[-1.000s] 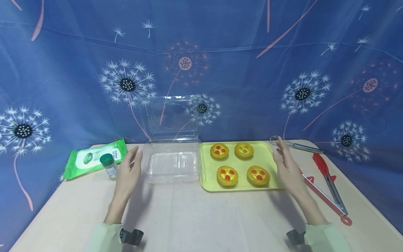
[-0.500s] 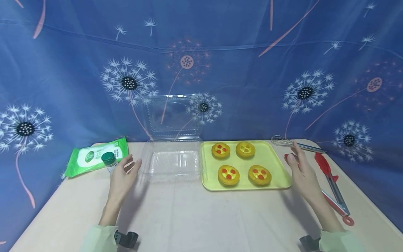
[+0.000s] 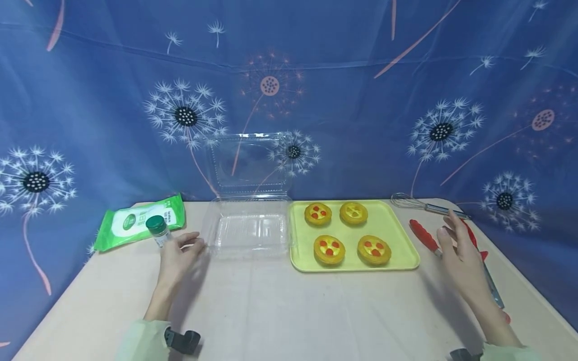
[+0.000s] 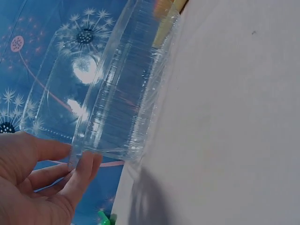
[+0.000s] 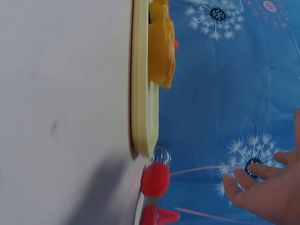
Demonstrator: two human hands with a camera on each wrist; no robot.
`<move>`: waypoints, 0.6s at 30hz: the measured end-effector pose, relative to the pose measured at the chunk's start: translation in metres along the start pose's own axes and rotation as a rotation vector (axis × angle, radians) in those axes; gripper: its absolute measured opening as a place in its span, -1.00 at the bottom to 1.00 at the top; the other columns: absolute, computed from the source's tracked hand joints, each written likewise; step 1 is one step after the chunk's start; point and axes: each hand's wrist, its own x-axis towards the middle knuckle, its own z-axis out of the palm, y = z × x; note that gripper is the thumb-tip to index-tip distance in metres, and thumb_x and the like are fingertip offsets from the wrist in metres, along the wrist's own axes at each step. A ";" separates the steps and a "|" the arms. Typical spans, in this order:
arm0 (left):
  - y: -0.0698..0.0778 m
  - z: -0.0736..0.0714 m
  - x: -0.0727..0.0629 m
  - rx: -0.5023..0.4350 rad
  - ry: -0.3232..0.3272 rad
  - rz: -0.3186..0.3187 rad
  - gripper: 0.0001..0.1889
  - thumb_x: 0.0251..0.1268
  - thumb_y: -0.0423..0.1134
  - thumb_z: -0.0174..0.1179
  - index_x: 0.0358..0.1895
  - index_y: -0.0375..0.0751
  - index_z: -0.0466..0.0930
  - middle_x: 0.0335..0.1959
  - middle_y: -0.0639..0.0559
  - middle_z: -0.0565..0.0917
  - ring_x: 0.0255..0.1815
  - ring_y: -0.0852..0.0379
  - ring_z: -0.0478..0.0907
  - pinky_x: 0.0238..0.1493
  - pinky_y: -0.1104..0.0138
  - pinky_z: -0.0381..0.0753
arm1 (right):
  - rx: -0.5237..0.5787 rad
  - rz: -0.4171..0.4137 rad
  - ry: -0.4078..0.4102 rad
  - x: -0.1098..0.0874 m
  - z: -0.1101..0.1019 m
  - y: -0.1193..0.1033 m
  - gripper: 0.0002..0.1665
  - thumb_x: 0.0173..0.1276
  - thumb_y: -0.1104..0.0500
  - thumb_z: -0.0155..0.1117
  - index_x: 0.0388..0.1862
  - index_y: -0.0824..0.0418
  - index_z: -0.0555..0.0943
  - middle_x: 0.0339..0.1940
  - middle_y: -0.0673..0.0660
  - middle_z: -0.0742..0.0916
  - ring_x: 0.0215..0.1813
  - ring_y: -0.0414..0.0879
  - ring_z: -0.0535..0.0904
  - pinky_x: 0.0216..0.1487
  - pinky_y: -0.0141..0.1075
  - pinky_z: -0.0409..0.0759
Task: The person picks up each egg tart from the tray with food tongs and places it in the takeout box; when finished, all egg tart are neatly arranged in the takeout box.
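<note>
Left hand, fingers parted, contact unclear, by the clear container left of the yellow tray; right hand, fingers spread, near tongs; the container looks light, slippery, easily dented, best held by its rim

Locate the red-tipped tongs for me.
In the head view, the tongs lie on the right side of the table, right of the yellow tray, partly hidden behind the right hand.
</note>
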 end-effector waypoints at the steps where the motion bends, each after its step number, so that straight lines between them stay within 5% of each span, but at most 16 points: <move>1: -0.001 0.001 0.000 0.000 0.002 -0.008 -0.64 0.36 -0.43 0.11 0.14 -0.61 0.49 -0.04 -0.48 0.62 -0.25 0.08 0.71 -0.35 0.71 0.57 | -0.006 -0.004 0.010 -0.001 -0.002 0.002 -0.28 0.63 0.02 -0.21 0.62 -0.01 -0.20 0.54 0.40 0.12 0.46 0.46 0.04 0.30 0.51 0.09; 5: -0.001 0.002 0.002 -0.057 -0.008 -0.049 -0.63 0.34 -0.47 0.08 0.16 -0.62 0.46 -0.16 -0.42 0.66 -0.46 0.42 0.59 -0.38 0.64 0.65 | -0.064 0.035 0.049 -0.006 -0.011 0.011 -0.24 0.61 0.00 -0.15 0.62 -0.04 -0.20 0.55 0.38 0.11 0.49 0.42 0.03 0.32 0.49 0.08; 11: 0.000 0.002 0.006 -0.289 -0.088 -0.204 -0.52 0.38 -0.49 0.02 0.33 -0.61 0.25 -0.38 -0.01 0.62 -0.51 0.39 0.63 -0.28 0.51 0.76 | -0.218 0.209 0.106 -0.011 -0.022 0.027 -0.04 0.50 -0.09 0.03 0.61 0.11 -0.26 0.54 0.47 0.01 0.51 0.46 -0.12 0.37 0.54 -0.09; 18: -0.004 -0.001 0.009 -0.467 -0.143 -0.315 -0.45 0.41 -0.49 0.00 0.39 -0.60 0.11 -0.44 0.13 0.61 -0.44 0.38 0.63 -0.20 0.53 0.75 | -0.351 0.427 -0.036 -0.008 -0.038 0.050 0.35 0.36 -0.32 0.09 0.46 0.45 -0.56 0.43 0.67 -0.24 0.43 0.62 -0.29 0.30 0.58 -0.11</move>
